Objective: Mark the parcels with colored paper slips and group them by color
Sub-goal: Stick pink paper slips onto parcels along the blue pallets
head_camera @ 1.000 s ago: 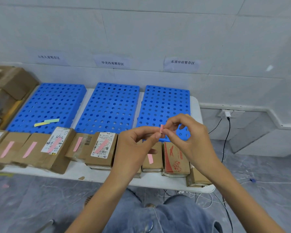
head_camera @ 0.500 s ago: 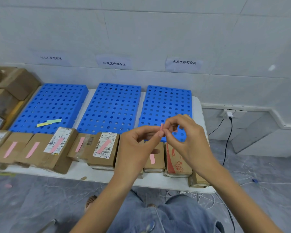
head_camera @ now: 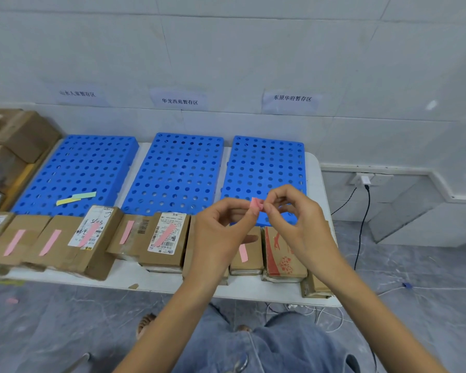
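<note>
Left hand and right hand eased slightly apart; more paper exposed. Bench: three blue perforated boards, parcel row along front, mostly pink-tagged. Both hands pinch pink slip above right-end parcels.

White tiled wall, grey marbled floor.

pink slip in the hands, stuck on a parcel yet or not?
Not stuck. The left hand and right hand pinch the pink slip in the air, above the parcel row.
</note>
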`<act>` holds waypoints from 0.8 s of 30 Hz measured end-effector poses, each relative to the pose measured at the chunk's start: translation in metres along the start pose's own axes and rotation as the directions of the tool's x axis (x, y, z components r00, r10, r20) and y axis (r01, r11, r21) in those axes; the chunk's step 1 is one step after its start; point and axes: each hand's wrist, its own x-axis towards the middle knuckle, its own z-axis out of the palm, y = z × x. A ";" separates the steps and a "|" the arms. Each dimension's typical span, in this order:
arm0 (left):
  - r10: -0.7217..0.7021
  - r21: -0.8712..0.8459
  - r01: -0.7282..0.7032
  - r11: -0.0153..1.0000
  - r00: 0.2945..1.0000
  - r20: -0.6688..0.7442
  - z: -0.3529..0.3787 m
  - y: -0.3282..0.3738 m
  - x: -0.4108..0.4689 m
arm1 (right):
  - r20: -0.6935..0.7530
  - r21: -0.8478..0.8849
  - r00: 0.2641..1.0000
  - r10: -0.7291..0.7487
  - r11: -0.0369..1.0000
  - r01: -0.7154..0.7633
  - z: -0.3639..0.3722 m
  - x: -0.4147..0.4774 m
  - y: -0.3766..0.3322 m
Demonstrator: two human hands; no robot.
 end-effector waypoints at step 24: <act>0.097 0.096 -0.099 0.990 0.995 0.026 0.005 -0.013 0.002 | -0.021 0.022 1.000 0.012 1.000 -0.012 -0.002 -0.002 0.014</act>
